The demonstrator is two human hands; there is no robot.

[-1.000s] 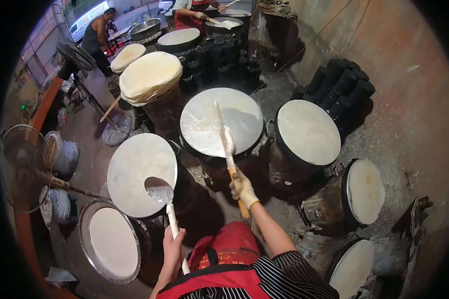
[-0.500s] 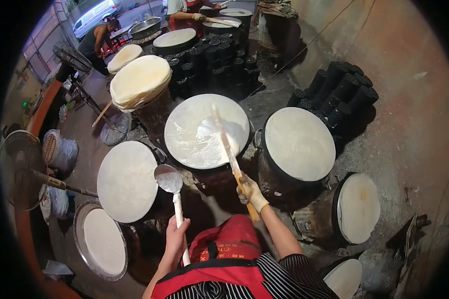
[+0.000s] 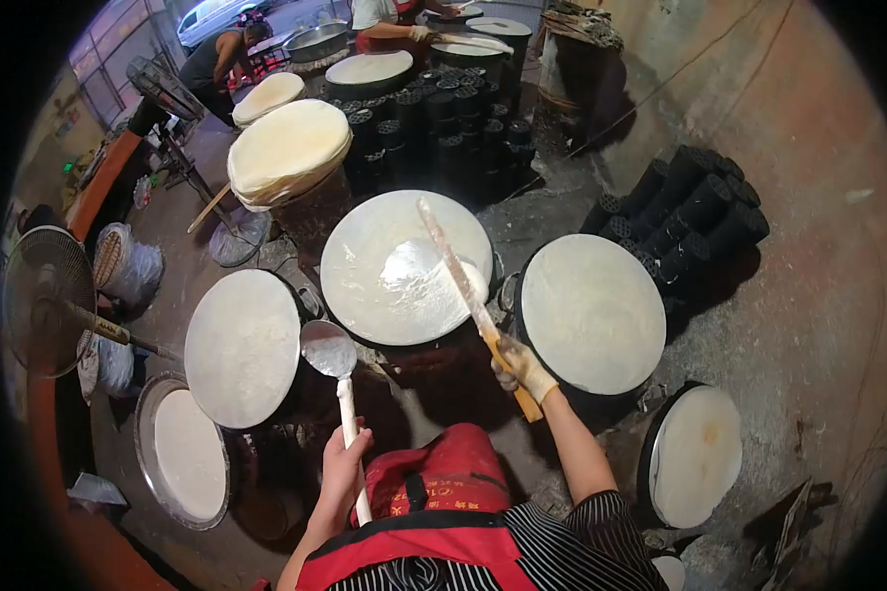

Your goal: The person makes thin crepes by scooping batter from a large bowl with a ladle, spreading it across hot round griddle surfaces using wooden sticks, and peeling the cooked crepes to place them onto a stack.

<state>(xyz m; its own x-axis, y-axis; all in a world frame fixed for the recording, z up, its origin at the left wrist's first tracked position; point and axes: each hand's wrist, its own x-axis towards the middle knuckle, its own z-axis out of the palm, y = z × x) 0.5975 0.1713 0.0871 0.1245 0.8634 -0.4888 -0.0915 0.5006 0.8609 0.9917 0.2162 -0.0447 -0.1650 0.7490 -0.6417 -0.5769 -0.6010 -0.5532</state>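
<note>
My left hand is wrapped round the white-coated handle of a metal ladle. The ladle's bowl, wet with pale batter, is held near the front left of the middle round griddle. In a thin glove, my right hand grips the orange end of a long flat wooden spreader. The spreader slants up and left over the right part of that griddle. A thin pale layer covers the griddle, with a wet shiny patch at its centre and thicker white batter along the spreader.
Coated griddles stand to the left, right and lower right. A basin of batter is at lower left. Behind are stacked flat sheets and black coal cylinders. A fan and two people are farther off.
My right hand and the spreader have moved right and slightly toward me, with the thick batter pushed toward the griddle's right edge. The ladle stays in my left hand. The view has shifted slightly.
</note>
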